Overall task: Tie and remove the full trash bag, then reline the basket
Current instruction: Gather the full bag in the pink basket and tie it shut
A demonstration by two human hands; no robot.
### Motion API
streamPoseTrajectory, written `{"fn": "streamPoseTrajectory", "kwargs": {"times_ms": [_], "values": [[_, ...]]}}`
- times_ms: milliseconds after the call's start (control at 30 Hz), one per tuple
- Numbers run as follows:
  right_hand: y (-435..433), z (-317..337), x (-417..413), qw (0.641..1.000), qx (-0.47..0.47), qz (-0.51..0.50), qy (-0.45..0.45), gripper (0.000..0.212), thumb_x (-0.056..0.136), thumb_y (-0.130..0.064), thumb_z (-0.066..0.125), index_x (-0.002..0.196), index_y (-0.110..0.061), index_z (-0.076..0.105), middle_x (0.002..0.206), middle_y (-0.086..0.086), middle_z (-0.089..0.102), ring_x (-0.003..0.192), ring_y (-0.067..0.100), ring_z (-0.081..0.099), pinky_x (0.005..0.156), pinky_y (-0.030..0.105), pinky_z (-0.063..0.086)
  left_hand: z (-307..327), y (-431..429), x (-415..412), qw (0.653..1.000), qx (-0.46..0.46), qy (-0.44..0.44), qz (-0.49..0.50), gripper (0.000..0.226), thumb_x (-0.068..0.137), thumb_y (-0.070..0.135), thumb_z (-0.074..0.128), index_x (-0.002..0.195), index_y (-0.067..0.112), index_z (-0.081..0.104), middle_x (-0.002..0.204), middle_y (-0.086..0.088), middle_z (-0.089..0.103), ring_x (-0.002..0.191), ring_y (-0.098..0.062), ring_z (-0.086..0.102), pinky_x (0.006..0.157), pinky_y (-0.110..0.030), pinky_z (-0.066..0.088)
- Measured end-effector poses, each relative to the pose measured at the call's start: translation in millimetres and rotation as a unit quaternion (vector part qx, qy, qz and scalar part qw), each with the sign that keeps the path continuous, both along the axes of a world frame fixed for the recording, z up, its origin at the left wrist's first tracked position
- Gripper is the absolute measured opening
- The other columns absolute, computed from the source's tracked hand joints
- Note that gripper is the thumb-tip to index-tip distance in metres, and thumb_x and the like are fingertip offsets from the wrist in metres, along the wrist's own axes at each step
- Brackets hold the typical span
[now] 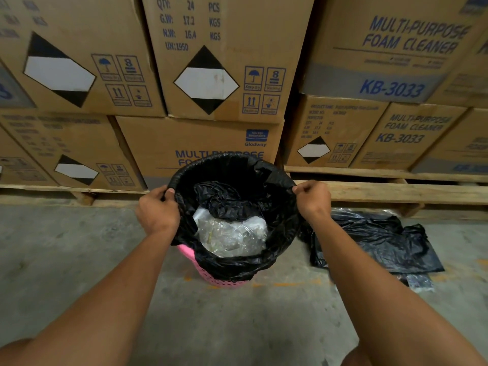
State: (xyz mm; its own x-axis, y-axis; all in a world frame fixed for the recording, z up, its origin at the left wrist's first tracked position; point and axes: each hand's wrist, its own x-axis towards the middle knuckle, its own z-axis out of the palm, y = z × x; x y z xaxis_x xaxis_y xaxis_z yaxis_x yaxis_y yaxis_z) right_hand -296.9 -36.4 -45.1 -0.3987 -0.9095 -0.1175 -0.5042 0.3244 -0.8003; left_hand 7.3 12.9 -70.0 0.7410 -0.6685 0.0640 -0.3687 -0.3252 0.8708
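Observation:
A black trash bag (280,233) lines a pink perforated basket (208,278) on the concrete floor. Its mouth is open and shows clear plastic and white paper waste (232,233) under a crumpled fold of black film. My left hand (155,212) grips the bag's rolled rim on the left side. My right hand (313,199) pinches the rim on the right side. Most of the basket is hidden by the bag; only its lower front shows.
A loose black bag (375,241) lies flat on the floor to the right of the basket. Stacked cardboard boxes (211,83) on wooden pallets (396,191) stand close behind the basket. Bare concrete floor (66,260) spreads to the left and front.

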Motion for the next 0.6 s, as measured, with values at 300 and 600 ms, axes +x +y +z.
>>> {"fn": "streamPoseTrajectory", "kwargs": {"times_ms": [300, 600], "values": [[6.5, 6.4, 16.3, 0.993, -0.055, 0.103, 0.02, 0.012, 0.105, -0.027, 0.052, 0.103, -0.018, 0.059, 0.083, -0.006, 0.061, 0.075, 0.012, 0.057, 0.056, 0.026, 0.038, 1.5, -1.8, 1.4, 0.998, -0.034, -0.048, -0.026, 0.019, 0.093, 0.022, 0.065, 0.101, 0.01, 0.078, 0.1, -0.013, 0.077, 0.095, -0.031, 0.071, 0.087, -0.035, 0.053], [5.2, 7.1, 8.8, 0.995, -0.034, 0.087, 0.02, 0.037, 0.098, -0.001, 0.052, 0.128, -0.021, 0.059, 0.096, -0.004, 0.062, 0.079, 0.013, 0.06, 0.056, 0.021, 0.041, 6.2, -3.4, 4.4, 0.998, -0.049, 0.049, -0.007, 0.034, 0.096, 0.01, 0.053, 0.13, 0.013, 0.059, 0.103, -0.003, 0.073, 0.098, -0.019, 0.065, 0.089, -0.027, 0.046]]}}
